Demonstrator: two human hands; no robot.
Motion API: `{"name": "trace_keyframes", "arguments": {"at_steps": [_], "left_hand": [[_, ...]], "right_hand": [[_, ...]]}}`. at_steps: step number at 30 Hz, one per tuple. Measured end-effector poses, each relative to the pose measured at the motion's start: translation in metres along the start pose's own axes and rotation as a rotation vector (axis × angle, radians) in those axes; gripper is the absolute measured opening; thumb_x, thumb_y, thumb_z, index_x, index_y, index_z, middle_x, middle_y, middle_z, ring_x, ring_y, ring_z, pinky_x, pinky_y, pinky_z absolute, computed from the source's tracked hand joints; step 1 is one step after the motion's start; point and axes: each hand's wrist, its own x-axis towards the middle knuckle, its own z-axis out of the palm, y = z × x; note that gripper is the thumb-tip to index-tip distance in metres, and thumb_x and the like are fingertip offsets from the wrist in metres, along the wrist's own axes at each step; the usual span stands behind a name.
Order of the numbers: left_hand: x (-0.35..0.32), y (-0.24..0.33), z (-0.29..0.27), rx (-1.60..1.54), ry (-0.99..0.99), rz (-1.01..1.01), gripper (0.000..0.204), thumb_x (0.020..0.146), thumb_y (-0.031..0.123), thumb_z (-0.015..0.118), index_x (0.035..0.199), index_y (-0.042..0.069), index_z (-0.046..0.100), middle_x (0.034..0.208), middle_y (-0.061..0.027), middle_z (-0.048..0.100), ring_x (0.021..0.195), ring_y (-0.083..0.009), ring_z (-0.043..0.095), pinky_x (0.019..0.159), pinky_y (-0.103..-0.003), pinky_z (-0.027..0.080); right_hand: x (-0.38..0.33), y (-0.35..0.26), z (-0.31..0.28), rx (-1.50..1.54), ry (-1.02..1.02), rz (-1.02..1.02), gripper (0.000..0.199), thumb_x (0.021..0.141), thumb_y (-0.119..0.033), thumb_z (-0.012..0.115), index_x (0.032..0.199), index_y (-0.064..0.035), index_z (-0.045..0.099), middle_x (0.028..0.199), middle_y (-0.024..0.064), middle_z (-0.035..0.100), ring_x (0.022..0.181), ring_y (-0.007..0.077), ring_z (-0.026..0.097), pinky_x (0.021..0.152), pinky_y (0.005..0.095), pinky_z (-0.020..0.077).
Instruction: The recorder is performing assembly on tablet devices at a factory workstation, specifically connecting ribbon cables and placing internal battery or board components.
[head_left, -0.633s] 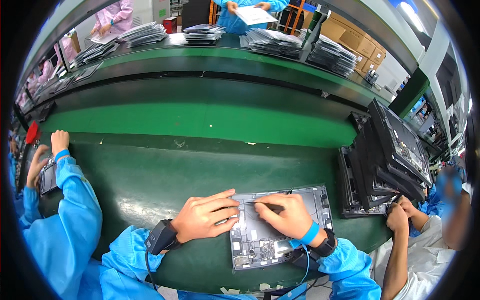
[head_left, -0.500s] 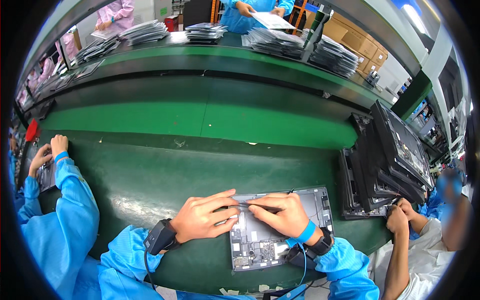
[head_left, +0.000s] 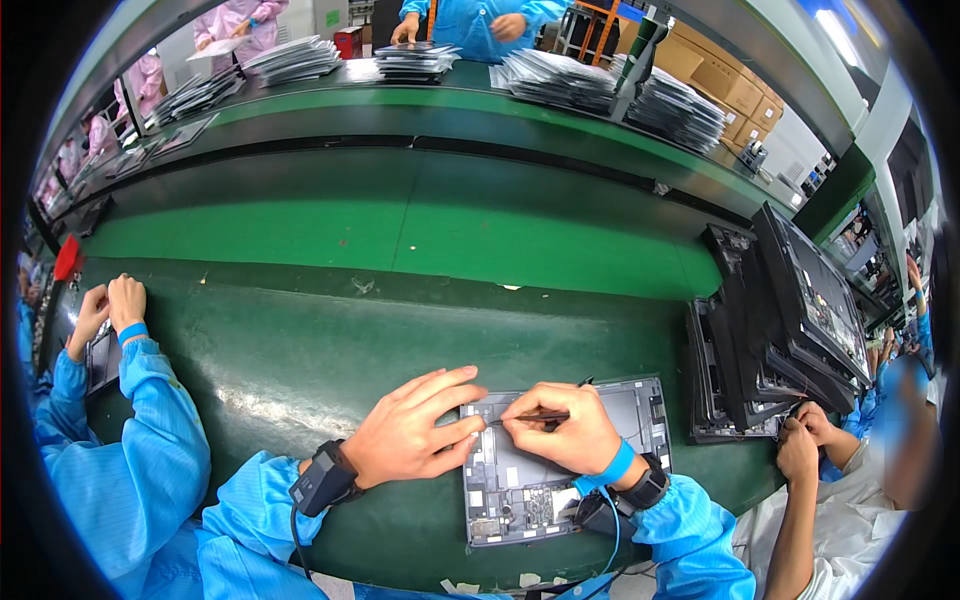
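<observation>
An open laptop base (head_left: 628, 415) lies on the green bench before me. It is grey, with a bare circuit board (head_left: 540, 507) along its near side. In my right hand (head_left: 572, 430), a slim black tool (head_left: 545, 416) is pinched between thumb and fingers, its tip over the base's far left part. Its exact kind cannot be made out. My left hand (head_left: 415, 428) has its fingers spread, the fingertips over the base's left edge beside the tool tip. Whether they touch the base is unclear.
Dark laptop parts (head_left: 790, 330) lean in a tall stack on the right. Beside it are a person's hands (head_left: 803, 440). Another worker's hands (head_left: 110, 310) are at the left. Piles of flat panels (head_left: 560, 82) line the far shelf, where another person (head_left: 470, 30) stands.
My left fingers have lifted and spread away from the tool tip. My right hand keeps its pinch, fingers more curled. Across the shelf, the person no longer holds the pale panel.
</observation>
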Motion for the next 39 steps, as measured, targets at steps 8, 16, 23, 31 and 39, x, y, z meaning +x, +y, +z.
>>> {"name": "trace_keyframes", "arguments": {"at_steps": [8, 16, 23, 31, 39], "left_hand": [[-0.004, 0.001, 0.003, -0.018, 0.015, -0.020, 0.018, 0.076, 0.014, 0.074, 0.094, 0.013, 0.071, 0.118, -0.0062, 0.063, 0.121, -0.0298, 0.058, 0.090, -0.041, 0.054], [-0.001, 0.000, 0.002, -0.037, 0.014, -0.036, 0.015, 0.076, 0.013, 0.074, 0.092, 0.014, 0.072, 0.117, -0.0060, 0.064, 0.120, -0.0299, 0.059, 0.087, -0.040, 0.056], [-0.002, -0.001, 0.002, -0.068, 0.036, -0.052, 0.012, 0.077, 0.013, 0.074, 0.089, 0.014, 0.073, 0.114, -0.0048, 0.065, 0.119, -0.0290, 0.060, 0.078, -0.037, 0.059], [-0.005, -0.002, 0.004, -0.067, 0.011, -0.061, 0.015, 0.077, 0.013, 0.073, 0.092, 0.014, 0.074, 0.111, -0.0031, 0.066, 0.117, -0.0267, 0.062, 0.073, -0.035, 0.059], [-0.005, -0.002, 0.005, -0.069, 0.013, -0.059, 0.015, 0.077, 0.014, 0.072, 0.092, 0.014, 0.074, 0.108, -0.0028, 0.067, 0.115, -0.0259, 0.063, 0.074, -0.035, 0.060]], "right_hand": [[0.002, 0.007, 0.008, 0.136, -0.077, 0.170, 0.011, 0.088, -0.010, 0.071, 0.095, -0.0017, 0.073, 0.083, 0.0062, 0.072, 0.076, 0.0088, 0.068, 0.069, 0.0254, 0.0552], [0.005, 0.007, 0.004, -0.237, 0.008, -0.106, 0.014, 0.088, -0.015, 0.071, 0.092, -0.0019, 0.074, 0.076, 0.0100, 0.069, 0.065, 0.0209, 0.068, 0.059, 0.0295, 0.0533], [0.000, 0.006, 0.000, -0.180, -0.012, -0.157, 0.011, 0.086, -0.011, 0.071, 0.086, 0.0000, 0.073, 0.074, 0.0112, 0.067, 0.061, 0.0210, 0.066, 0.054, 0.0314, 0.0497], [0.000, 0.014, 0.002, -0.196, -0.062, -0.159, 0.012, 0.087, -0.012, 0.070, 0.086, 0.0003, 0.071, 0.076, 0.0121, 0.066, 0.060, 0.0250, 0.065, 0.054, 0.0340, 0.0499], [0.000, 0.015, 0.002, -0.174, -0.045, -0.153, 0.013, 0.087, -0.013, 0.071, 0.087, -0.0007, 0.071, 0.076, 0.0107, 0.066, 0.061, 0.0260, 0.064, 0.054, 0.0338, 0.0511]]}}
